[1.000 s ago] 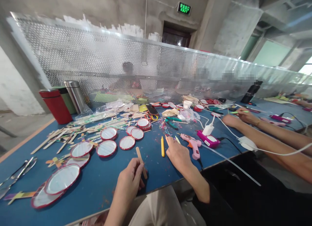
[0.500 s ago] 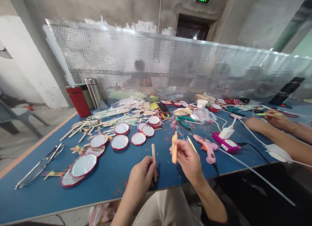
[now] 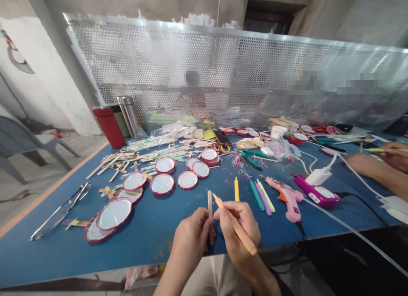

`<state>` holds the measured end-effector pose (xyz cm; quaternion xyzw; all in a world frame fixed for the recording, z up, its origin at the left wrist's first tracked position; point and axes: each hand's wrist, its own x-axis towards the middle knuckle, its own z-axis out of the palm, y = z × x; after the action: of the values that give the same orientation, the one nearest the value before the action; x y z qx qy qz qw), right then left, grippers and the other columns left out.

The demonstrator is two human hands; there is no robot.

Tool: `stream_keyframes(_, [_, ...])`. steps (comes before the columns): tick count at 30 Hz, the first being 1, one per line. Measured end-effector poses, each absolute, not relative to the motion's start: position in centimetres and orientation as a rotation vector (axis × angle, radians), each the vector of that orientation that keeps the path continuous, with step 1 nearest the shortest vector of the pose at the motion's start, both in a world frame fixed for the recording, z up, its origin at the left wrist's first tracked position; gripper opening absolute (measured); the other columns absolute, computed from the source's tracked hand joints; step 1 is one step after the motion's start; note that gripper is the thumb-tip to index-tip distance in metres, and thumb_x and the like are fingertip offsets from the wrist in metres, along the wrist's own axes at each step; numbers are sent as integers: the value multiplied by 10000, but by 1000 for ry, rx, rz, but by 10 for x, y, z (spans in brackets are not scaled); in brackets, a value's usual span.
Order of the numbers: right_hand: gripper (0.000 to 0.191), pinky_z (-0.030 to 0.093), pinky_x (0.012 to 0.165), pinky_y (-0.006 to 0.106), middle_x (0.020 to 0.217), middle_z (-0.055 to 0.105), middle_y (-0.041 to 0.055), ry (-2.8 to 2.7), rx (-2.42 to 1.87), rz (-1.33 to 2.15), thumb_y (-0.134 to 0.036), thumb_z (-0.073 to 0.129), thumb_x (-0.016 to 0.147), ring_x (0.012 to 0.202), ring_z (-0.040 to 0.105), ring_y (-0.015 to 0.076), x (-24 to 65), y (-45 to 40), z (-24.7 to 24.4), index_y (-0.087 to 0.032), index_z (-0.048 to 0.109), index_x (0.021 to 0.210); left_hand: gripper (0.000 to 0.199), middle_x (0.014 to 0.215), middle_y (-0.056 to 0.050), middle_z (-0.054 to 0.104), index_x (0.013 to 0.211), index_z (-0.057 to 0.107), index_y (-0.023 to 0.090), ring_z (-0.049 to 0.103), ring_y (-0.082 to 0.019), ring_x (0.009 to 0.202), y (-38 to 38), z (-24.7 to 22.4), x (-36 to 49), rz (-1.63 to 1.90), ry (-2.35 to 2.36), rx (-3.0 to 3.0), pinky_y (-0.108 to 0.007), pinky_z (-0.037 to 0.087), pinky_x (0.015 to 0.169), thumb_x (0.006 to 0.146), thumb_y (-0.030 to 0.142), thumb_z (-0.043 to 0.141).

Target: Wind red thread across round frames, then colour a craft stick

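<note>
Upright between the thumb and fingers of my left hand [image 3: 194,232] is a wooden craft stick [image 3: 210,202]. My right hand [image 3: 239,228] grips an orange marker [image 3: 239,231] like a pen, its tip pointing up and left, close beside the stick. Whether the tip touches the wood I cannot tell. Just beyond my right hand lies a yellow marker [image 3: 236,189], its lower end hidden by the hand. Teal [image 3: 256,194], purple [image 3: 264,199] and pale yellow [image 3: 266,195] markers rest side by side to the right.
Several red-rimmed round discs [image 3: 162,184] lie left of my hands, with loose craft sticks [image 3: 153,153] behind. A pink glue gun [image 3: 287,196] and a purple power strip [image 3: 315,192] are at the right. Bottles [image 3: 109,126] stand at the back left. Another person's hand [image 3: 363,165] works far right.
My right hand has turned the orange marker from upright to a slanted writing hold and brought it left, beside the craft stick. The view has shifted, showing the other markers more plainly.
</note>
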<state>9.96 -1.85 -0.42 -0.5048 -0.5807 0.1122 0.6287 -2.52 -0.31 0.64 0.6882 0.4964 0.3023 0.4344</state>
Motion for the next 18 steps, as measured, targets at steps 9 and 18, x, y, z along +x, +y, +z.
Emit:
stream_keyframes(9, [90,524,635,231,809,649,-9,-1363,-1149,388,-233,554,890,690,641,122,100,-15,-11,-248,540,978,224,582,26,597,819,517,204,521,-108,455,-3,6,-26,705,1274,1799,-198,375,517,906,311,341])
stream_keyframes(18, [87,513,636,188,822,633,-16,-1402,-1159,324,-218,547,891,708,625,104,100,-12,-7,-242,547,974,251,582,25,598,799,508,211,530,-113,462,-3,7,-26,676,1284,1819,-201,374,523,917,335,323])
